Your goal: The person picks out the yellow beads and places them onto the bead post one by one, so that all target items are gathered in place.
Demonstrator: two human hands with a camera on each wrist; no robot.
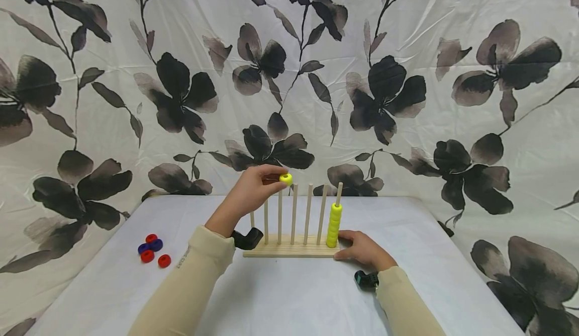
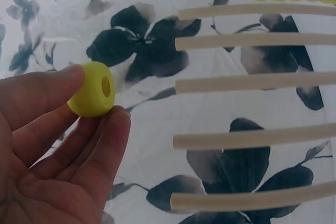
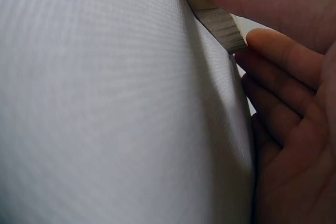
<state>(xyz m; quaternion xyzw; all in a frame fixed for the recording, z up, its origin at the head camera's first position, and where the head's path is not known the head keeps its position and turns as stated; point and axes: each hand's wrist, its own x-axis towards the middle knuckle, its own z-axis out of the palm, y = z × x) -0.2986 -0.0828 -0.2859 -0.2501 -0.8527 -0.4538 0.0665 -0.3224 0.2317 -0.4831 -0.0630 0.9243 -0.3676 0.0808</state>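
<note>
My left hand (image 1: 250, 191) pinches a yellow bead (image 2: 89, 95) between thumb and fingertips, its hole showing in the left wrist view. In the head view the bead is up near the tops of the pegs, apart from them in the left wrist view. The wooden peg rack (image 1: 289, 251) stands upright on the table with a row of pegs. Its rightmost peg carries a stack of several yellow beads (image 1: 333, 225). At the rack's right end, my right hand (image 1: 364, 251) grips the base, thumb in front and fingers behind.
On the table's left side lie loose red beads (image 1: 164, 261) and blue beads (image 1: 156, 245), close together. A white cloth covers the table (image 1: 294, 296). Behind it hangs a floral curtain (image 1: 325, 124). Dark wrist devices (image 1: 248, 239) sit on both wrists.
</note>
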